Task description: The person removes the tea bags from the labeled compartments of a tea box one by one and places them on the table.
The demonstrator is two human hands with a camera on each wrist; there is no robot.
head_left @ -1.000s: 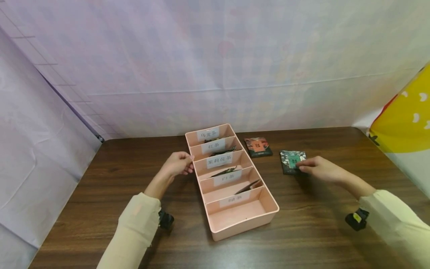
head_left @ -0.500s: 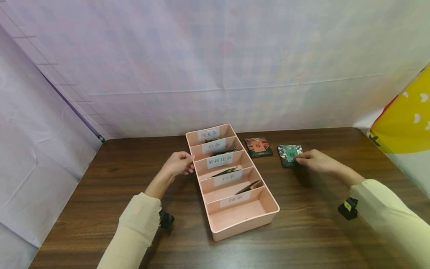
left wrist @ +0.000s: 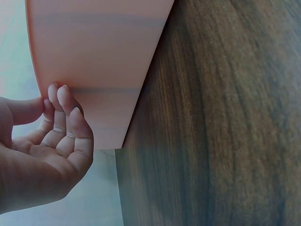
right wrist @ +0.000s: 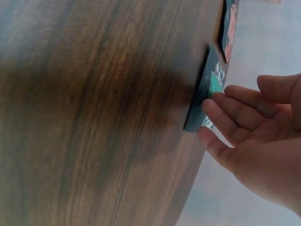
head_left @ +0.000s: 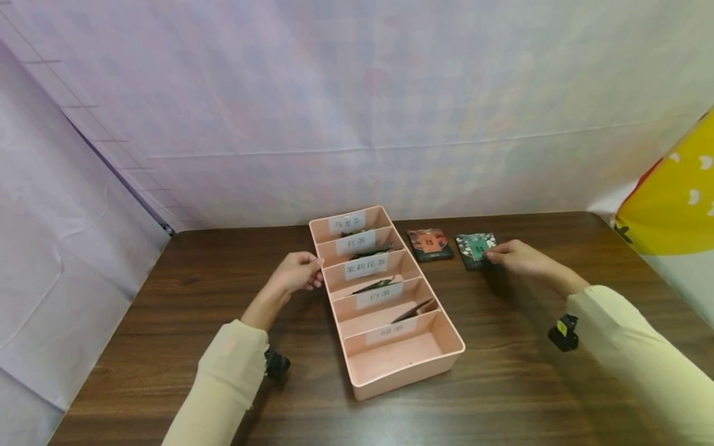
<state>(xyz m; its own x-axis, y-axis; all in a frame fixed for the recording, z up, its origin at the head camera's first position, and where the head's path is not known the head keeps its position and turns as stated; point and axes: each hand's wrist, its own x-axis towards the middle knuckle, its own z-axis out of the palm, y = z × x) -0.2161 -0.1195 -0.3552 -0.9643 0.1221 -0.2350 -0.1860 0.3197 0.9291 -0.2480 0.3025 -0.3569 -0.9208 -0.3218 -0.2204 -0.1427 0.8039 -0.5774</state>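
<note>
A long pink divider box (head_left: 401,375) with paper labels on its partitions lies slantwise on the table. At its left rim my left hand (head_left: 295,271) pinches the wall between thumb and forefinger, the other fingers curled against the outer side in the left wrist view. To the right of the box, my right hand (head_left: 521,257) touches the top of a black-and-white tea sachet with a green label (head_left: 474,249). Its fingers are nearly straight and the thumb (right wrist: 277,88) stands apart from the sachet in the right wrist view. That sachet lies flat on the table.
An orange-and-black tea sachet (head_left: 429,243) lies between the box and the green-labelled one. Several dark sachets, such as one sachet (head_left: 413,311), stand in the compartments. The wooden table (head_left: 184,297) ends at a pale curtain (head_left: 268,111) behind; a yellow cloth (head_left: 675,192) hangs at right.
Under my right fingers the green-labelled sachet has slid left and away from me, nearer the orange one. My left hand and the box have hardly moved.
</note>
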